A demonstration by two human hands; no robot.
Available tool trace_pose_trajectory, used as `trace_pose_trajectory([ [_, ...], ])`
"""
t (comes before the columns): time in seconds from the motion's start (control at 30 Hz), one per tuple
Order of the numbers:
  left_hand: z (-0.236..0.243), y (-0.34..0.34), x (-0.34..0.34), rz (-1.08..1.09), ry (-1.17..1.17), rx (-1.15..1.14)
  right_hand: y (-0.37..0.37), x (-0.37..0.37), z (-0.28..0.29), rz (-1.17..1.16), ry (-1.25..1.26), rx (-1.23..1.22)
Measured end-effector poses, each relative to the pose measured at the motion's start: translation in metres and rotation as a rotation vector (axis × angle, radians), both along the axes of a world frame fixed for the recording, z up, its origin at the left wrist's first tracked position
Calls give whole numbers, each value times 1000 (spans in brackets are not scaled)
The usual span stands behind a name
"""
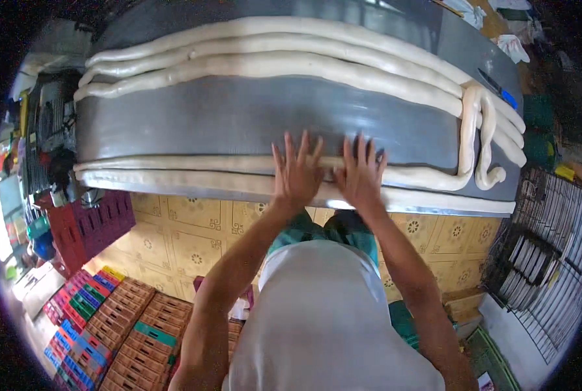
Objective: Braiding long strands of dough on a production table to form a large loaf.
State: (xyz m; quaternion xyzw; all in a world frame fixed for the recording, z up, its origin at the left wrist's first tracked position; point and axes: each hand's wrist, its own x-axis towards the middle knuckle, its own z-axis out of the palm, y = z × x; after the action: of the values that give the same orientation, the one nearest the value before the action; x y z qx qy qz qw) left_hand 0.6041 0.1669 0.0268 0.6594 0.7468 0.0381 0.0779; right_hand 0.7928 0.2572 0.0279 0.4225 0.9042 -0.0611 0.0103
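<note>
Long pale ropes of dough lie along a grey metal table. Three dough ropes run along the far side and curl down at the right end. Two more ropes lie along the near edge. My left hand and my right hand press flat, fingers spread, side by side on the near dough rope, palms down on it. Neither hand holds anything.
A blue-handled knife lies at the table's far right. Below the table is a patterned yellow tile floor. Stacked coloured crates stand at lower left, a dark red crate at left, and wire racks at right.
</note>
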Motion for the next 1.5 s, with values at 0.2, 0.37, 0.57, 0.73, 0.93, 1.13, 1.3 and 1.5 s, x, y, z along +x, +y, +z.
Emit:
trace_pose_trajectory([
  [0.2, -9, -15, -8, -130, -273, -226, 0, 35, -22, 176, -38, -242],
  [0.37, -14, 5, 70, -182, -86, -519, -16, 101, -7, 241, 123, -190],
  [0.57, -29, 63, 114, 137, -27, 4, 81, 88, -15, 191, 56, -63],
  [0.73, -22, 31, 129, -45, -62, 22, 55, 120, 0, 328, 23, -134],
  [0.93, -19, 53, 143, 114, -10, -15, 80, 128, -25, 96, 103, 13],
  [1.13, 2, 21, 88, -95, -276, -327, 40, 133, 1, 120, 249, 1],
  [1.3, -12, 22, 45, -48, -84, -53, 8, 62, -9, 152, 131, -100],
  [1.5, -13, -12, 3, -182, -243, -241, 36, 68, -18, 129, 88, -64],
])
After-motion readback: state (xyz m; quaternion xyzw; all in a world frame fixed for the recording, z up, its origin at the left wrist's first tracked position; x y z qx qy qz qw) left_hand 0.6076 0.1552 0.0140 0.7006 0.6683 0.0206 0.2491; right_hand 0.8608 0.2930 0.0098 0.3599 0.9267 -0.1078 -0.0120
